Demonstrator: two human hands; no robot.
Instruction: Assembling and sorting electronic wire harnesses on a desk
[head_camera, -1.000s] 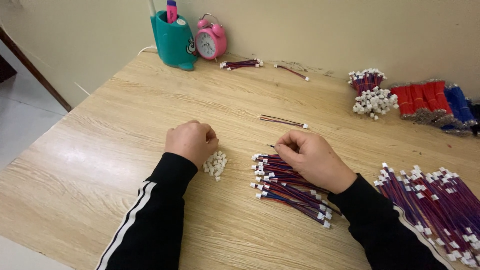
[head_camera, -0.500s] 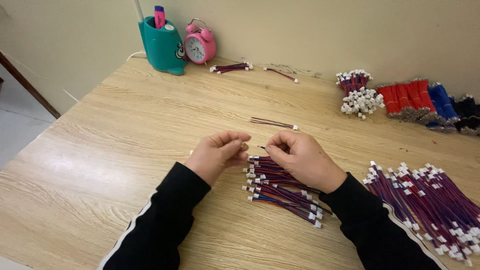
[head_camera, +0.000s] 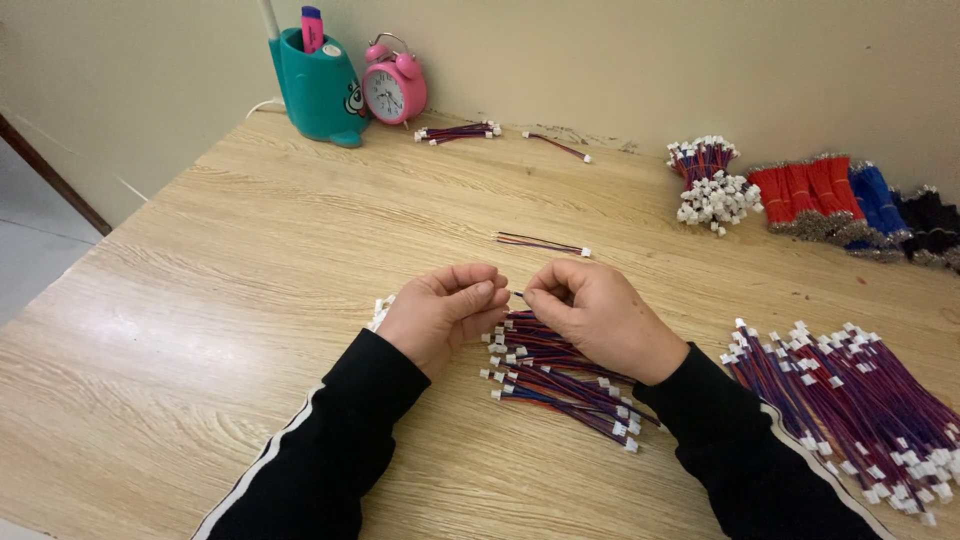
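**Two hands meet over a small wire**

At the centre of the frame the left hand (head_camera: 445, 312) and right hand (head_camera: 598, 315) curl close together, fingertips pinching a thin wire (head_camera: 519, 294) between them; only a short stretch of it shows. Just below lies a pile of red-and-blue wire leads (head_camera: 562, 377), partly under the right wrist. Small white connectors (head_camera: 379, 311) peek out behind the left hand, mostly hidden. A bigger heap of leads (head_camera: 860, 400) runs off the lower right edge.
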